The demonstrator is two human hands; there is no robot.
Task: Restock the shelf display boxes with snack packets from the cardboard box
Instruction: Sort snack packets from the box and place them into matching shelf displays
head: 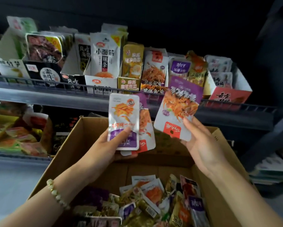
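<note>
Left hand [103,145] grips a fanned stack of packets [123,115] (thumb pressed across the front one) above the cardboard box [71,145]. Loose packets [153,194] lie on the box floor. Right hand [203,145] pinches a single packet [176,112], inverted, just below the shelf display boxes [129,84].

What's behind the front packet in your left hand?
Behind the front packet in the left hand, a second packet with orange and purple print sticks out to the right. A white corner shows below; the front packet hides whether more are stacked.
</note>
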